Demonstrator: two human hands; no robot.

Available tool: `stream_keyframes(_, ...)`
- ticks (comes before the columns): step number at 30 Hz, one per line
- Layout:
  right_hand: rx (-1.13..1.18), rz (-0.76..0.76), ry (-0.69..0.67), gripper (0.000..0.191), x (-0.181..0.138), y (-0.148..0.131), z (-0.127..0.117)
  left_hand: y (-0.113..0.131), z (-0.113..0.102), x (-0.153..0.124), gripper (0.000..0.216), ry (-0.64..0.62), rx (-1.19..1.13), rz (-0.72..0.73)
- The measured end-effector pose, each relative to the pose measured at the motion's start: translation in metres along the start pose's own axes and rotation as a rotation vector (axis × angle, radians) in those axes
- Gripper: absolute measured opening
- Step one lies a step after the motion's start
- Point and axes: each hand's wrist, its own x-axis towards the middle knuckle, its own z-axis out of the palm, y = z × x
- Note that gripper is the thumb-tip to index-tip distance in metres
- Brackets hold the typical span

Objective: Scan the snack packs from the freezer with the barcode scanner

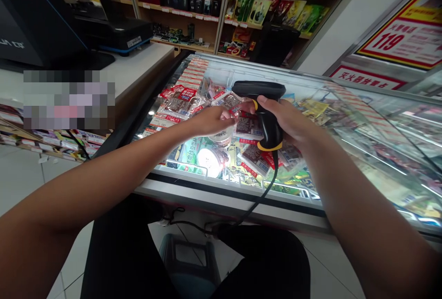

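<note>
My right hand [281, 115] is wrapped round the handle of a black barcode scanner [267, 122] with yellow trim. The scanner is upright over the glass top of a freezer, its cord hanging from the handle's base. Just left of it, my left hand [219, 119] is closed, fingers curled and thumb forward; what it grips, if anything, I cannot make out. Beneath and around both hands are red-and-brown ice cream packets [183, 101], one with a barcode [253, 163]. A round tub [212, 161] with a glaring bright spot lies near the front edge.
The freezer's front rim [228, 198] runs before my knees. A white counter [141, 62] with a dark screen [37, 18] stands at the left. Shelves of packaged goods [255, 9] rise behind. The scanner's cord [257, 200] drops over the freezer edge. A grey bin [188, 262] is between my legs.
</note>
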Motion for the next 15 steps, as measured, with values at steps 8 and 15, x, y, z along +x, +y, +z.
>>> stream_keyframes(8, 0.250, -0.135, -0.165, 0.039, 0.010, 0.017, 0.011, -0.002, 0.007, 0.005, 0.044, 0.166, -0.337, -0.110)
stream_keyframes(15, 0.272, -0.043, -0.243, 0.035, -0.004, -0.007, -0.009, -0.008, -0.029, 0.009, 0.010, 0.296, -0.660, -0.241)
